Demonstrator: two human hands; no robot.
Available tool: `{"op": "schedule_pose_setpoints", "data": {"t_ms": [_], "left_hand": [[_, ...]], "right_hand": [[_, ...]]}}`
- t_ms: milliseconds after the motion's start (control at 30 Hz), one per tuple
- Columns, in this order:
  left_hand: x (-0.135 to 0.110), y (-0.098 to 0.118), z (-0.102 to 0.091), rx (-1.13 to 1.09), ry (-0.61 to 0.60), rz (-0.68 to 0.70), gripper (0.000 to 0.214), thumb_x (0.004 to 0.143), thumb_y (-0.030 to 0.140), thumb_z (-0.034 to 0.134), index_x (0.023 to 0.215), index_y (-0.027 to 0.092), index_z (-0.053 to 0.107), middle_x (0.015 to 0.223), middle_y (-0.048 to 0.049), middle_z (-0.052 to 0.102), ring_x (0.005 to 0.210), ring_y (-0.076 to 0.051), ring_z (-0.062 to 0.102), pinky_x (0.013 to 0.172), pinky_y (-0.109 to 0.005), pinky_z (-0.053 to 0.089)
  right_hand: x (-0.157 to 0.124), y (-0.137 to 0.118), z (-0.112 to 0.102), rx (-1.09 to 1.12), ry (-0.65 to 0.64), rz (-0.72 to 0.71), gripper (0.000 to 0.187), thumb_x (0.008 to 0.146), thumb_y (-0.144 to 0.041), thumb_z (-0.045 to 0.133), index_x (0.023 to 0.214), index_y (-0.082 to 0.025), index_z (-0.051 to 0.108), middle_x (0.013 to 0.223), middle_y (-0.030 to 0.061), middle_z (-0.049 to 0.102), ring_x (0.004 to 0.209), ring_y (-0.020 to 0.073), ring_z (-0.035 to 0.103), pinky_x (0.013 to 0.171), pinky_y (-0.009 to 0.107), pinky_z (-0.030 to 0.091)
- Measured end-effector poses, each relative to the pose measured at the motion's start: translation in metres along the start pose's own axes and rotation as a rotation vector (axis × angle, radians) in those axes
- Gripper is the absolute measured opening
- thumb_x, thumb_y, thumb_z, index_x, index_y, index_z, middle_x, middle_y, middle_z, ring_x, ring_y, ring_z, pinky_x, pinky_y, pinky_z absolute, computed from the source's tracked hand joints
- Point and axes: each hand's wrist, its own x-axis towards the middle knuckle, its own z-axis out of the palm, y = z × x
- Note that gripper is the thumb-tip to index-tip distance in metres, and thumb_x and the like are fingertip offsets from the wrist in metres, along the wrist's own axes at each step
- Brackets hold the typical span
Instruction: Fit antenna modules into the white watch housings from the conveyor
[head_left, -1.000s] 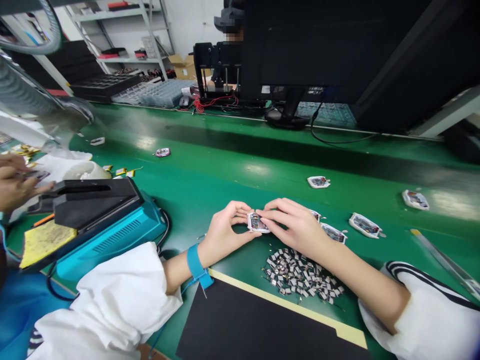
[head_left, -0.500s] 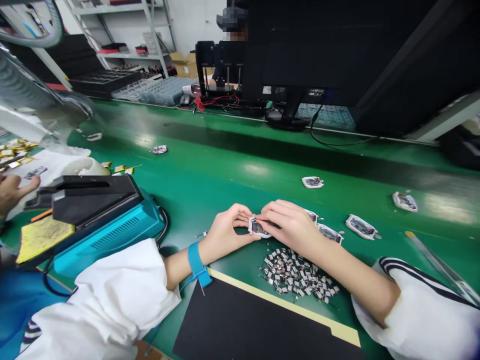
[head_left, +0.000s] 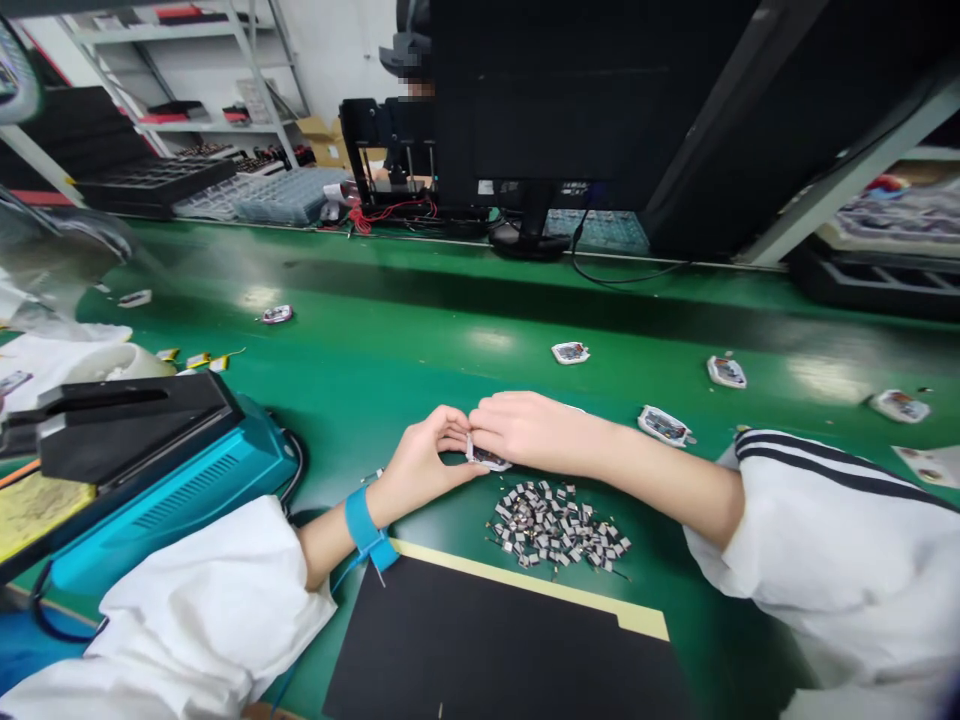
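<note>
My left hand (head_left: 429, 458), with a blue strap on its wrist, grips the left side of a small white-framed electronic housing (head_left: 491, 459) with a circuit board inside. My right hand (head_left: 525, 430) closes over the top and right side of the same housing, its fingertips bent down onto it. The right fingers hide much of the housing, so what lies beneath them does not show. Just in front of the hands lies a heap of small silvery parts with short leads (head_left: 559, 525). Nearer to me is a black mat (head_left: 502, 640) with a pale yellow edge.
Similar housings (head_left: 664, 426) lie about the green bench (head_left: 420, 345), one partly behind my right forearm. A teal bench unit (head_left: 180, 500) with a yellow sponge (head_left: 45, 515) stands left. A monitor (head_left: 532, 100) stands behind, and a person is partly visible beyond.
The view has swung right, so everything sits further left in the picture. My right fingers now cover more of the housing. The other person's hand at far left is out of view.
</note>
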Motion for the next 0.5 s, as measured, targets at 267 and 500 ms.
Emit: {"op": "schedule_pose_setpoints", "data": {"t_ms": [267, 500], "left_hand": [[0.095, -0.020, -0.030, 0.356, 0.298, 0.050, 0.039, 0.064, 0.024, 0.067, 0.095, 0.012, 0.046, 0.090, -0.0085, 0.061, 0.085, -0.017, 0.060, 0.077, -0.032, 0.050], [0.077, 0.004, -0.030, 0.560, 0.054, 0.186, 0.029, 0.070, 0.009, 0.059, 0.098, 0.017, 0.057, 0.112, -0.0045, 0.057, 0.113, -0.019, 0.044, 0.101, -0.035, 0.030]], "right_hand": [[-0.089, 0.106, 0.021, 0.253, -0.045, 0.819, 0.057, 0.066, -0.028, 0.062, 0.119, -0.012, 0.046, 0.107, 0.0142, 0.049, 0.098, 0.0255, 0.049, 0.082, 0.038, 0.042], [-0.103, 0.122, 0.041, 0.344, -0.072, 0.915, 0.040, 0.065, -0.034, 0.061, 0.099, -0.014, 0.061, 0.082, 0.0069, 0.055, 0.064, 0.0143, 0.050, 0.060, 0.026, 0.042]]}}
